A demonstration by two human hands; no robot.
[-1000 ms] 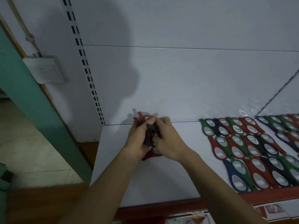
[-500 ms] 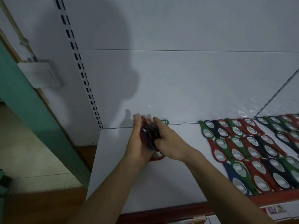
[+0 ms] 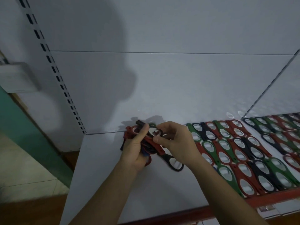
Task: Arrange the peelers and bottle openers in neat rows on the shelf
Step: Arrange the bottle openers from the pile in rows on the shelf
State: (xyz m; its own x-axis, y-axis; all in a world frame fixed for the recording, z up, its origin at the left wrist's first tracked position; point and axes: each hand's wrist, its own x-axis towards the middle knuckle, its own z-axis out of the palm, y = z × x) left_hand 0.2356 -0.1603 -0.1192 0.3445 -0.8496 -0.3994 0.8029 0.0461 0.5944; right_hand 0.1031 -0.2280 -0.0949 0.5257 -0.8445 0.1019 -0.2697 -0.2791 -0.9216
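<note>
My left hand (image 3: 135,147) grips a bundle of red, black and blue bottle openers (image 3: 150,146) above the white shelf (image 3: 105,184), near its back left. My right hand (image 3: 177,142) is just right of the bundle and pinches one black bottle opener (image 3: 172,161), whose oval metal end hangs out below my fingers. Rows of red, green and black bottle openers (image 3: 235,153) lie flat side by side on the right half of the shelf, overlapping slightly. No peelers can be made out.
The shelf has a red front edge (image 3: 267,198) and a white back panel (image 3: 162,86). A slotted upright (image 3: 53,70) runs along the left. A clear divider (image 3: 267,85) stands at the right. A green post (image 3: 24,130) and tiled floor lie to the left.
My right hand has drawn one black opener out of the bundle toward the right and down. The left hand keeps its grip on the bundle. The view has shifted slightly left.
</note>
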